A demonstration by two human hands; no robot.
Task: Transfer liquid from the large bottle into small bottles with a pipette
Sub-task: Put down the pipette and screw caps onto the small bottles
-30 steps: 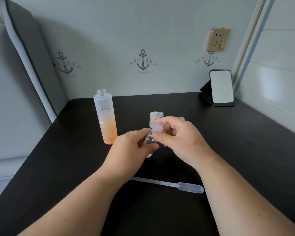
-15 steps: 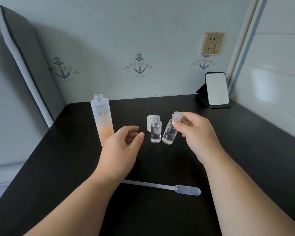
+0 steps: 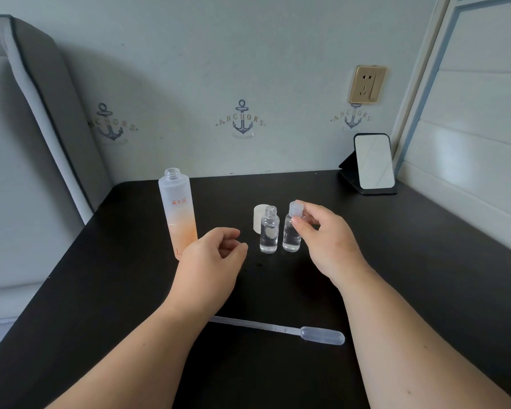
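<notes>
A tall frosted large bottle [image 3: 176, 208] with orange liquid in its lower part stands uncapped on the black table [image 3: 425, 246]. Two small clear bottles with liquid stand side by side at the centre: the open small bottle [image 3: 269, 231] and, to its right, the capped small bottle [image 3: 291, 237]. My right hand [image 3: 328, 240] pinches the capped bottle at its cap and neck with thumb and forefinger. Loosely curled and holding nothing, my left hand [image 3: 210, 261] hovers beside the large bottle's base. The plastic pipette [image 3: 278, 329] lies flat on the table between my forearms.
A white cap [image 3: 258, 215] stands just behind the open small bottle. A small standing mirror [image 3: 373, 162] is at the table's back right corner, by the wall. A grey padded headboard borders the table's left side.
My left hand let go of the small bottle and drew back to the left. My right hand moved the capped bottle right and set it upright beside the open one.
</notes>
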